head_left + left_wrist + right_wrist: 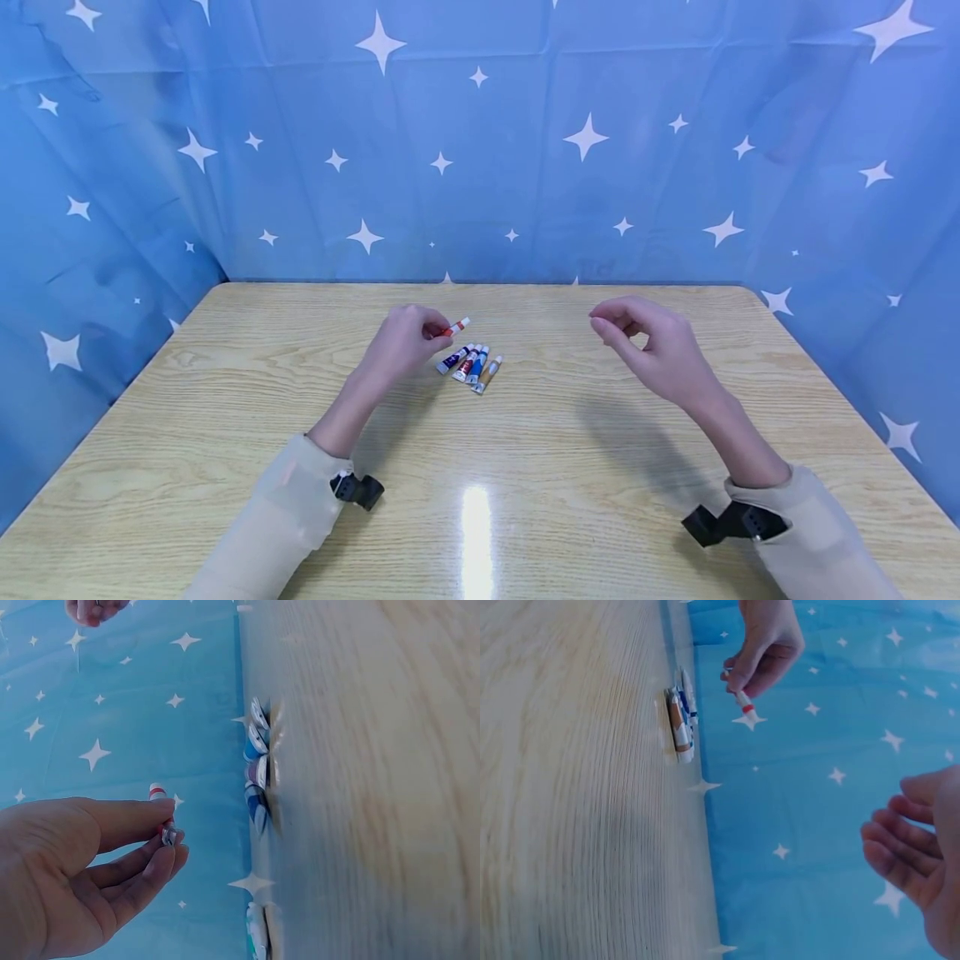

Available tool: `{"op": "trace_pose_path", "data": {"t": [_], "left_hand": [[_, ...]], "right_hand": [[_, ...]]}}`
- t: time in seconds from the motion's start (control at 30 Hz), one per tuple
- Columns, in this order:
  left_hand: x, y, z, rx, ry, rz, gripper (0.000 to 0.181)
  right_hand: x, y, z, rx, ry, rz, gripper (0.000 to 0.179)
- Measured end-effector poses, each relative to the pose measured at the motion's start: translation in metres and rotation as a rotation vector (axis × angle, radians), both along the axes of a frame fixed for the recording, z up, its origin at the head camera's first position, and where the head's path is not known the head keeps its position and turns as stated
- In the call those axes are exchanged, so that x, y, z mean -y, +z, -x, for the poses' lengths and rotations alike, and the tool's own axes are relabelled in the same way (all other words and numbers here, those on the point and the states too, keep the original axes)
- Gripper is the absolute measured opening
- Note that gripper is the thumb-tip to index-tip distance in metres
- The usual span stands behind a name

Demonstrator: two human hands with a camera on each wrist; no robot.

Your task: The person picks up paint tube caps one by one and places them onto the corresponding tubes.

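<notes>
My left hand (408, 337) pinches a small red paint tube (457, 327) with a white cap between thumb and fingers, held above the table. Just below it lies a row of paint tubes: a dark violet one (453, 359), a dark red one (466, 365), a blue one (477, 365) and an ochre one (487, 375). Low in the left wrist view lies another tube, white and green (257, 930), which the left hand hides in the head view. Off to the right, my right hand (660, 346) hovers over the table with loosely bent fingers and holds nothing.
The tubes lie on a light wood-grain table (525, 467) with rounded far corners. A blue curtain (510, 167) with white stars hangs behind it and along both sides. Small black cameras are strapped at both cuffs, and a bright light reflection shows near the front.
</notes>
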State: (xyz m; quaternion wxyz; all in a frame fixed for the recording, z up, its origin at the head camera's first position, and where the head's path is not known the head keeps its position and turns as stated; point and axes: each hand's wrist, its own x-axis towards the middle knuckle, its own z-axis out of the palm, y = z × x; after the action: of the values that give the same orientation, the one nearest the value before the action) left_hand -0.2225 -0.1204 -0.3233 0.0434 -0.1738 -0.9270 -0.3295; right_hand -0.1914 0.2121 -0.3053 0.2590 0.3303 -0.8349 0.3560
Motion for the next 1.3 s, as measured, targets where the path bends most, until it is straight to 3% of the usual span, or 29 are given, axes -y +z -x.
{"op": "trace_pose_path", "data": {"t": [0.27, 0.57, 0.87, 1.3], "left_hand": [[0.004, -0.009, 0.007, 0.056, 0.028, 0.054, 0.008], [0.010, -0.016, 0.010, 0.110, 0.019, 0.129, 0.004], [0.009, -0.020, 0.012, 0.149, 0.028, 0.198, 0.010], [0.013, -0.016, 0.012, 0.186, 0.043, 0.194, 0.019]], "right_hand": [[-0.006, -0.004, 0.005, 0.037, -0.031, -0.020, 0.015], [-0.012, -0.006, 0.010, 0.073, -0.061, -0.054, 0.014], [-0.018, -0.008, 0.012, 0.095, -0.090, -0.084, 0.013], [-0.024, -0.008, 0.016, 0.091, -0.093, -0.076, 0.013]]}}
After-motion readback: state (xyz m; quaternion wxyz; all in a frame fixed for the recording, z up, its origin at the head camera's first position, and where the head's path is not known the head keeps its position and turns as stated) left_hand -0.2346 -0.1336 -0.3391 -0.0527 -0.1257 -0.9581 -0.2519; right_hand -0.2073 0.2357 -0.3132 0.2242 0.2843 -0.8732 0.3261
